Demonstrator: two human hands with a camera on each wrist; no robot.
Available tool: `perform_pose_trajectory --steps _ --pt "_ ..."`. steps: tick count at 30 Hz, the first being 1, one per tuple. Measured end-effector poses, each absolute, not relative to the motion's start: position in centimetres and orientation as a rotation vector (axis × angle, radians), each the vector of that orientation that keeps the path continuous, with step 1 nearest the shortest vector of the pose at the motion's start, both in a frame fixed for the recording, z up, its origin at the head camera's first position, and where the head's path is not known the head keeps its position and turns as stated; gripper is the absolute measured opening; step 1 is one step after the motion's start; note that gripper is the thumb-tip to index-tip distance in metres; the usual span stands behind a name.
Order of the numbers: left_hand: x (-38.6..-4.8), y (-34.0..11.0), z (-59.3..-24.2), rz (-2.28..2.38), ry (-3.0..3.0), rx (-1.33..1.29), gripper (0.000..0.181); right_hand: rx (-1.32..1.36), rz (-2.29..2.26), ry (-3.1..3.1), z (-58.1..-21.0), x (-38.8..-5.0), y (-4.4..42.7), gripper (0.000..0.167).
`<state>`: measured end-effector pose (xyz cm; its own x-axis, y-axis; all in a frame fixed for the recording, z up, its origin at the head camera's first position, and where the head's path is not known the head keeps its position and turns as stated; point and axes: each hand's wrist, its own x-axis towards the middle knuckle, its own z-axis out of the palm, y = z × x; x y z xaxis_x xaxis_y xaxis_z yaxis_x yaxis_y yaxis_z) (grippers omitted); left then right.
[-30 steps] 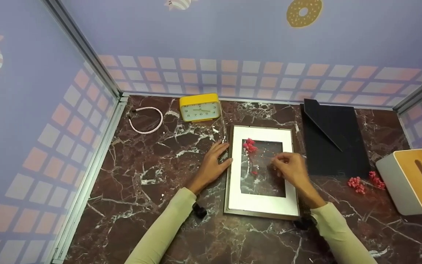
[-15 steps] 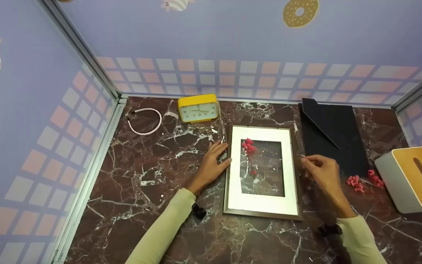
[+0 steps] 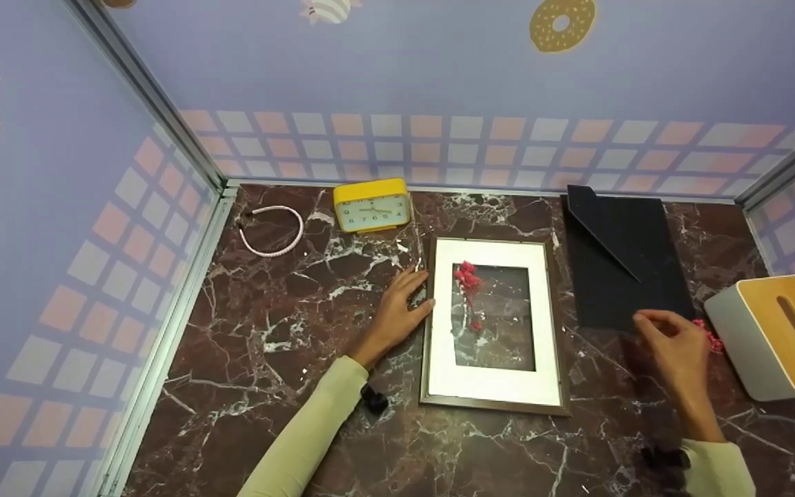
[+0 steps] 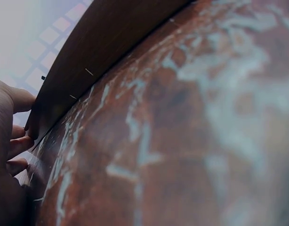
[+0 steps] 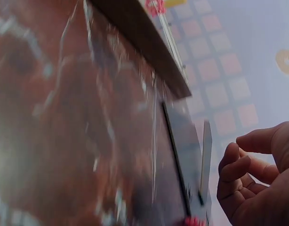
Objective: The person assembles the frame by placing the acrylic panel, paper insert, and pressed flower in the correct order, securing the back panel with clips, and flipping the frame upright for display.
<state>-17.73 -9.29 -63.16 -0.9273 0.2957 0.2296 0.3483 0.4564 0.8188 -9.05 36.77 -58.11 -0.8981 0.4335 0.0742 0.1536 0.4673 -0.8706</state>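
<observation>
A picture frame [image 3: 494, 390] with a white mat lies flat on the marble table. Behind its clear window, or on it, is a pink-red flower sprig [image 3: 468, 277], near the left side. My left hand [image 3: 397, 314] rests at the frame's left edge, touching the rim with fingers fairly straight. Off to the right of the frame, my right hand [image 3: 677, 352] hovers near the front edge of a black backing board [image 3: 632, 241]. Its fingers are loosely curled, thumb and index tips close together, with nothing visible between them. Another pink-red sprig [image 3: 713, 338] is partly hidden behind this hand.
A tissue box [image 3: 749, 345] with a wooden lid stands at the far right. Along the back are a yellow alarm clock [image 3: 372, 207] and a pale headband [image 3: 301, 231]. A folded stand flap [image 3: 604, 235] sticks up from the backing board. Walls enclose the table.
My right hand has left the frame's window and moved right, past the frame's right edge, to the loose sprigs. My left hand has stayed on the left edge.
</observation>
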Motion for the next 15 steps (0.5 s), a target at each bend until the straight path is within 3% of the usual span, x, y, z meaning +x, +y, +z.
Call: perform_pose_trajectory --steps 15 --pt "-17.7 -9.5 -63.4 -1.518 -2.645 -0.562 0.059 -0.748 1.465 -2.228 -59.3 -5.8 42.9 0.02"
